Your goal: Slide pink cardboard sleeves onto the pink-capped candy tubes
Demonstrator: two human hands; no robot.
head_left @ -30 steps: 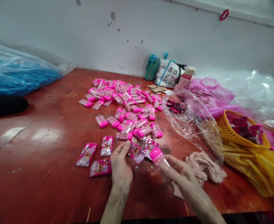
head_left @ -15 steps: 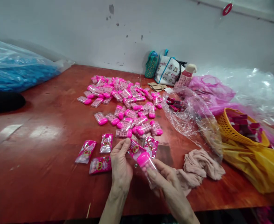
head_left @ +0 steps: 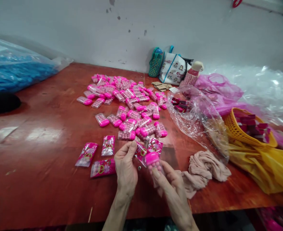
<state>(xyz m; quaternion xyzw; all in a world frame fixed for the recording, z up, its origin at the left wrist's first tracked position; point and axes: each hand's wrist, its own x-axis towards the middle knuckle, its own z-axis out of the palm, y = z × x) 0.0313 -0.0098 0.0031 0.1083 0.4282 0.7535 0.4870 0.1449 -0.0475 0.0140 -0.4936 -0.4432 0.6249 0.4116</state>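
In the head view, my right hand (head_left: 171, 183) grips a clear candy container (head_left: 154, 162) of pink balls, its pink cap pointing up and away from me. My left hand (head_left: 126, 165) pinches a printed pink wrapper sleeve (head_left: 141, 150) between thumb and fingers. The sleeve's near edge lies close to the cap; I cannot tell whether they touch. Left of my left hand lie several containers in printed wrapping, one a wrapped container (head_left: 86, 154). Another printed pink piece (head_left: 155, 146) rests just beyond the cap. Farther back spreads a heap of bare candy containers (head_left: 127, 93).
A beige cloth (head_left: 206, 166) is by my right hand. Further right are a clear plastic bag (head_left: 194, 125), a yellow basket (head_left: 235, 128) of dark red sleeves and yellow plastic (head_left: 259, 163). A patterned bag (head_left: 174, 69) stands by the wall; a bag of blue items (head_left: 18, 70) lies far left.
The container in my right hand has turned more upright and shifted slightly right. My left hand still pinches the sleeve. The whole view has shifted slightly.
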